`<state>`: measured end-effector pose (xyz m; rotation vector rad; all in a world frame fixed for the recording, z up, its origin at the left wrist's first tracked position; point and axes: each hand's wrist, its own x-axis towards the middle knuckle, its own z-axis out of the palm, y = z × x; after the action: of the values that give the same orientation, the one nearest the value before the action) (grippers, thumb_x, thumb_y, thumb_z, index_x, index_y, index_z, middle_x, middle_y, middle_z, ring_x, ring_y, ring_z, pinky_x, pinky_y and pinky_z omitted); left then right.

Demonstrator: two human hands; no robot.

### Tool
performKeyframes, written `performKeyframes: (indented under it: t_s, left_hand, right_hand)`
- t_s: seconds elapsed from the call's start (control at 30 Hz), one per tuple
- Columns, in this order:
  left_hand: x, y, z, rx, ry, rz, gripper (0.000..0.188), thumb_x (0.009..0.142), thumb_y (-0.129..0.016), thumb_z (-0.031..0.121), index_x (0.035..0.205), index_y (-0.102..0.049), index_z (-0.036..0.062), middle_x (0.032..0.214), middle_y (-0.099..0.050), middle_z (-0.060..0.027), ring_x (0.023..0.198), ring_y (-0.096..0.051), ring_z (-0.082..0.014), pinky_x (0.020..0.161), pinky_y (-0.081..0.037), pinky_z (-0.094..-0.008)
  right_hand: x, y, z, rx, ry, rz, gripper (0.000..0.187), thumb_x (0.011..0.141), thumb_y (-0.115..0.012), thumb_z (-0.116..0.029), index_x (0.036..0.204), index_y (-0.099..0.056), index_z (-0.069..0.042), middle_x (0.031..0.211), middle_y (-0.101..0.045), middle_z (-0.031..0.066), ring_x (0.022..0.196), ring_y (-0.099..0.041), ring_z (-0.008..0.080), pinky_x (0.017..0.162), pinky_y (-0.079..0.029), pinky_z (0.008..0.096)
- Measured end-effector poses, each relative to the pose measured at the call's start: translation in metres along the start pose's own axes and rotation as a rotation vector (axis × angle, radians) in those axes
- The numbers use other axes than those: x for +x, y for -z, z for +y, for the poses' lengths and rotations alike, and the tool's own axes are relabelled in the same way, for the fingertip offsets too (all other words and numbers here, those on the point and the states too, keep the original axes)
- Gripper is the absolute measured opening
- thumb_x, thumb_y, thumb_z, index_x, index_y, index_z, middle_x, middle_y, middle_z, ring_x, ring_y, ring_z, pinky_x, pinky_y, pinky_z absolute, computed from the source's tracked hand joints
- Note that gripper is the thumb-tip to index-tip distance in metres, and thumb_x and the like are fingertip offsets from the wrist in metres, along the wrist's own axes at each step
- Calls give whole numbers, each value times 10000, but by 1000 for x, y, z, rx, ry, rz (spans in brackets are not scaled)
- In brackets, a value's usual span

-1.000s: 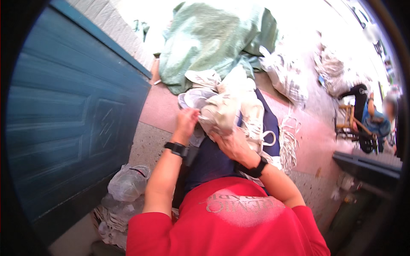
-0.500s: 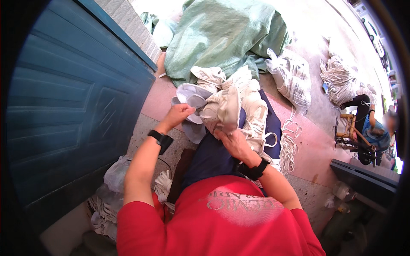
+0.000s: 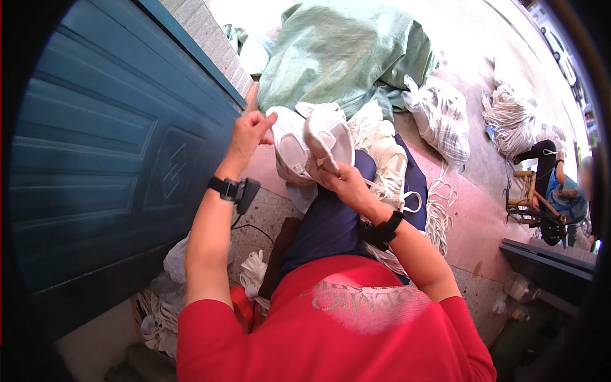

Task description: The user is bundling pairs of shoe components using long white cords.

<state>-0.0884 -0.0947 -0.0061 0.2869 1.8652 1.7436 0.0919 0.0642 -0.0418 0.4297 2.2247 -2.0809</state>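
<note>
My right hand (image 3: 347,186) grips the heel edge of a white shoe upper (image 3: 336,135), tilted so that its inside faces up. Raised at the left, my left hand (image 3: 247,139) is closed in a pinch; whatever its fingertips hold is too small to make out. Just beside those fingertips lies another pale shoe upper (image 3: 289,143). Across my right thigh rests a cream laced shoe upper (image 3: 388,167), its loose lace looping to the right. More white uppers (image 3: 368,124) sit behind it, against the green sheet.
A big green sheet (image 3: 340,54) covers a heap ahead. A clear plastic bag (image 3: 442,121) and a bundle of white laces (image 3: 509,121) lie to the right. Loose laces (image 3: 439,213) hang by my knee. A blue door (image 3: 95,153) stands left; another person (image 3: 560,191) sits far right.
The held upper has turned from its outer side to show its inside. My left hand has moved up and left, away from the uppers. My right hand keeps its grip.
</note>
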Motion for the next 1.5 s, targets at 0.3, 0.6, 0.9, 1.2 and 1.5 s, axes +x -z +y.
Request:
performKeyframes:
  t_s: [0.3, 0.6, 0.9, 1.2, 1.5]
  left_hand:
    - [7, -47, 57, -30, -175, -248, 169, 834, -583, 231, 842, -547, 66, 793, -541, 2, 723, -514, -72, 635, -435, -201]
    - [49, -33, -16, 1016, -251, -449, 317, 707, -642, 351, 742, -598, 39, 688, -604, -144, 643, -589, -250, 591, -464, -349]
    - [25, -53, -1, 664, 12, -268, 388, 745, -618, 401, 730, -593, 15, 701, -610, -96, 651, -594, -245, 593, -466, -382]
    - [-5, -98, -148, -908, 467, -132, 397, 901, -424, 354, 1091, -525, 21, 1041, -573, -88, 964, -540, -184, 831, -422, -301]
    - [14, -45, -97, 621, -159, -203, 235, 840, -502, 211, 869, -582, -9, 787, -603, -166, 746, -585, -266, 681, -448, -320]
  right_hand:
    - [16, -8, -9, -243, 165, -64, 202, 845, -452, -122, 1027, -502, -50, 902, -576, 188, 857, -545, 357, 748, -428, 380]
    - [-47, 23, 13, -256, 410, -146, 208, 805, -542, -50, 1012, -567, -57, 850, -555, 133, 862, -528, 287, 740, -441, 347]
    - [-51, 26, 24, 6, 130, -4, 182, 855, -515, -71, 1018, -573, -17, 910, -597, 71, 845, -535, 139, 753, -421, 268]
    - [-55, 26, 29, 132, -10, 34, 182, 868, -511, -99, 1009, -577, -5, 858, -605, 22, 811, -512, 90, 742, -420, 251]
    - [-65, 26, 13, 125, 64, 78, 197, 871, -517, -149, 962, -586, 12, 847, -604, 34, 805, -521, 91, 714, -424, 255]
